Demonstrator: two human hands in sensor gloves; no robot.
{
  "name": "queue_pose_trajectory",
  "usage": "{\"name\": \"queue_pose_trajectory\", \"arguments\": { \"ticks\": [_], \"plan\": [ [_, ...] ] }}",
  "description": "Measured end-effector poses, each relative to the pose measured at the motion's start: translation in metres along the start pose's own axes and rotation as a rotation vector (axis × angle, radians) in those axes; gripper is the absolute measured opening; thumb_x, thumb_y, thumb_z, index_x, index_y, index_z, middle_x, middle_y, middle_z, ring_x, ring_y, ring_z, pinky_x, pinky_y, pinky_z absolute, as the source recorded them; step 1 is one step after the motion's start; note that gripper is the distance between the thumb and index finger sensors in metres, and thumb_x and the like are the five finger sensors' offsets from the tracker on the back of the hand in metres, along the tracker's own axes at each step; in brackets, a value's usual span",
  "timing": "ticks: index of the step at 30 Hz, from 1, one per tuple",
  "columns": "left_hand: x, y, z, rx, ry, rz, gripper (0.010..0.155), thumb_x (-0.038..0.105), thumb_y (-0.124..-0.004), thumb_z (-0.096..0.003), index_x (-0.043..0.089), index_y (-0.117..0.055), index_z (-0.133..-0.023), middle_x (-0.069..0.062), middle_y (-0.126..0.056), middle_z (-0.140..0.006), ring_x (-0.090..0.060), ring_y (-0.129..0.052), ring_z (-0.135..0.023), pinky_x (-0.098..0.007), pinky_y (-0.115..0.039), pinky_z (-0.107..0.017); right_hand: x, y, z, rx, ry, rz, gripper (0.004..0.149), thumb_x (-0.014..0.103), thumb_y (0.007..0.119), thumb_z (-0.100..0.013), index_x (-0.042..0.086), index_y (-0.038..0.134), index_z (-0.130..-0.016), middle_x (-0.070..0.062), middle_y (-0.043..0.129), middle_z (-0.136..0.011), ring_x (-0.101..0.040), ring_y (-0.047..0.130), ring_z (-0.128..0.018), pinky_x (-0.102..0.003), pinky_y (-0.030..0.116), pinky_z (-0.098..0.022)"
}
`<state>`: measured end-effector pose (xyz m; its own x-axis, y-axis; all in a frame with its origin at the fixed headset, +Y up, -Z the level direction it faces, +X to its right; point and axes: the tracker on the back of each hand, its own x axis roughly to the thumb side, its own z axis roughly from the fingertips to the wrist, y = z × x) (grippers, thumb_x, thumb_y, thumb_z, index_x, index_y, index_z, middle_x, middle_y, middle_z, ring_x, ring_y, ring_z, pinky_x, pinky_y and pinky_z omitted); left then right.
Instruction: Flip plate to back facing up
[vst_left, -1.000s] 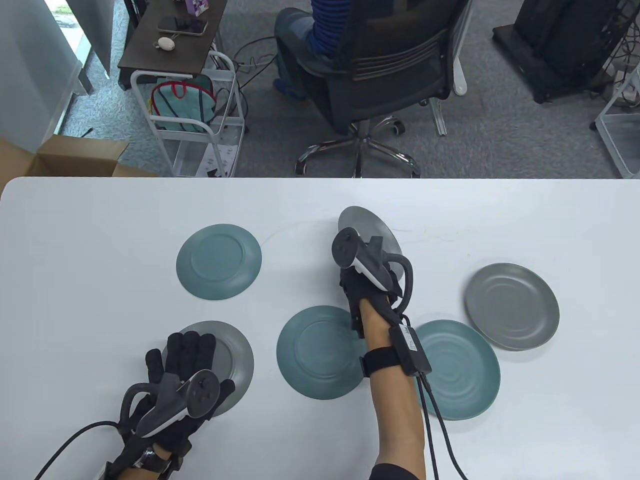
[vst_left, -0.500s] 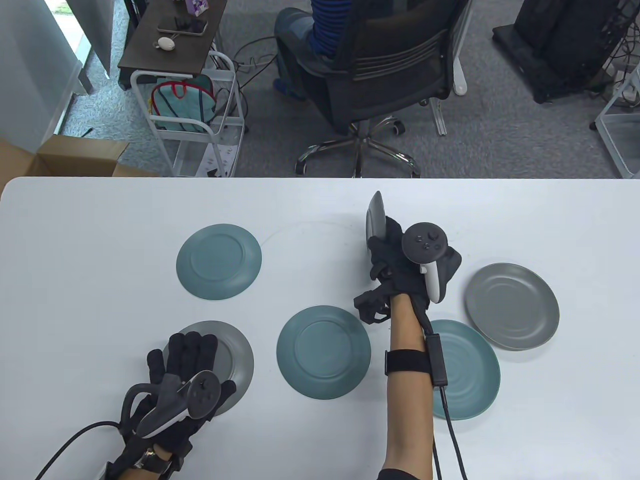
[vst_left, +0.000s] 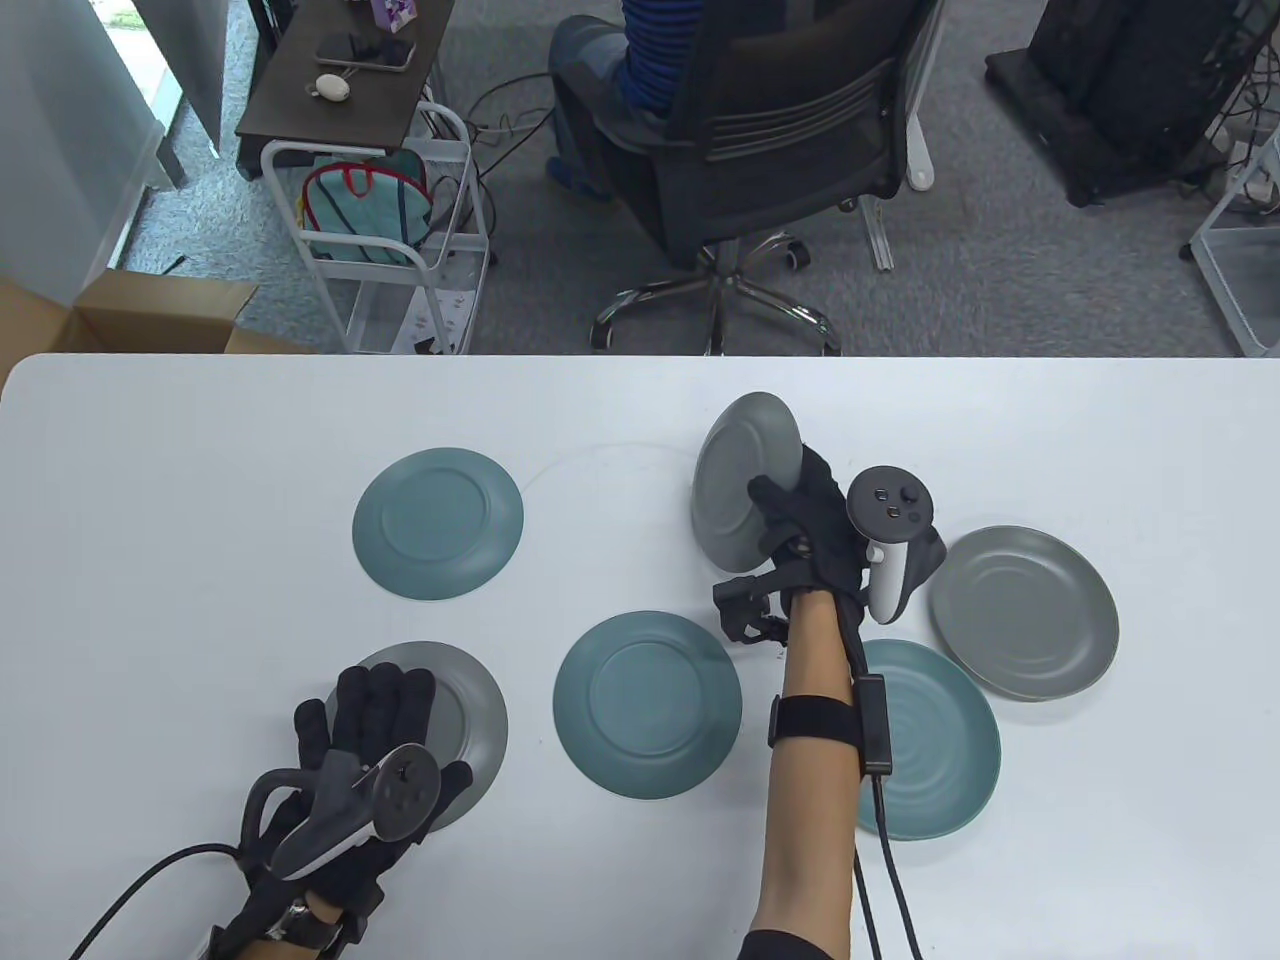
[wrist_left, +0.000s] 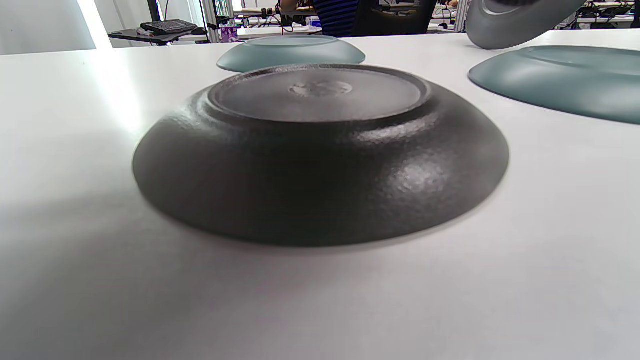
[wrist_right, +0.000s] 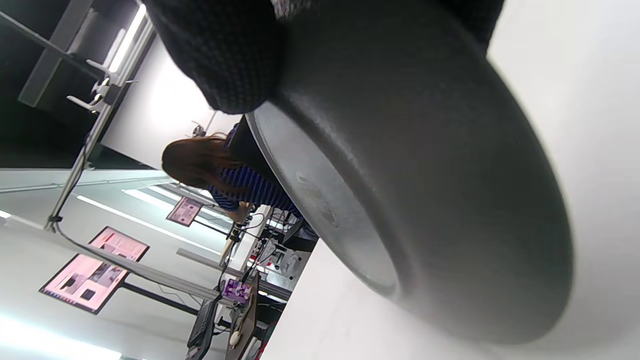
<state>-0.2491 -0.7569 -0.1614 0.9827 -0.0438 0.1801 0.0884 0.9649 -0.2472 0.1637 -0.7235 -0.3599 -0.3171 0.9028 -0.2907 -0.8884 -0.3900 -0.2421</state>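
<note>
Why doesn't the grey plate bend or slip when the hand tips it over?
The grey plate probably stays stiff: it keeps its round shape while the right hand holds one edge. Its matte, grainy surface likely resists slipping. It may be fairly light, since one hand lifts it.

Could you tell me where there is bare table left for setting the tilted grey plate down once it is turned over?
The right hand holds the grey plate over a bare patch, bordered by the far teal plate, the middle teal plate and the table's far edge. It is crowded to the right, where the face-up grey plate overlaps the ridged teal plate.
</note>
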Motion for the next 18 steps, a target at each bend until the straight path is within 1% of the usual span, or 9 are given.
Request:
{"name": "queue_pose_trajectory", "arguments": {
  "ticks": [8, 14, 18],
  "plan": [
    [0.001, -0.001, 0.0, -0.006, -0.003, 0.001, 0.09, 0.071, -0.048, -0.0558, 0.018, -0.013, -0.119, -0.02, -0.021, -0.122, -0.049, -0.028, -0.118, -0.071, -0.03, -0.077, -0.024, 0.002, -0.005, -0.023, 0.118, -0.083, 0.066, 0.03, 0.083, -0.047, 0.008, 0.056, -0.103, -0.009, 0.089, -0.076, -0.027, 0.097, -0.055, -0.036, 0.083, -0.04],
    [0.001, -0.001, 0.0, -0.013, -0.004, 0.003, 0.09, 0.072, -0.048, -0.0557, 0.018, -0.013, -0.119, -0.02, -0.021, -0.122, -0.048, -0.028, -0.118, -0.071, -0.03, -0.077, -0.033, 0.006, -0.008, -0.04, 0.179, -0.003, 0.069, 0.033, 0.082, -0.047, 0.004, 0.054, -0.103, -0.007, 0.089, -0.07, -0.027, 0.097, -0.05, -0.036, 0.083, -0.037],
    [0.001, -0.001, 0.0, -0.018, -0.001, 0.002, 0.09, 0.071, -0.048, -0.0557, 0.018, -0.013, -0.119, -0.02, -0.021, -0.122, -0.048, -0.028, -0.118, -0.071, -0.03, -0.077, -0.039, 0.01, -0.01, -0.038, 0.236, 0.027, 0.072, 0.035, 0.081, -0.047, 0.0, 0.052, -0.103, -0.01, 0.088, -0.072, -0.029, 0.097, -0.05, -0.037, 0.083, -0.036]
  ]
}}
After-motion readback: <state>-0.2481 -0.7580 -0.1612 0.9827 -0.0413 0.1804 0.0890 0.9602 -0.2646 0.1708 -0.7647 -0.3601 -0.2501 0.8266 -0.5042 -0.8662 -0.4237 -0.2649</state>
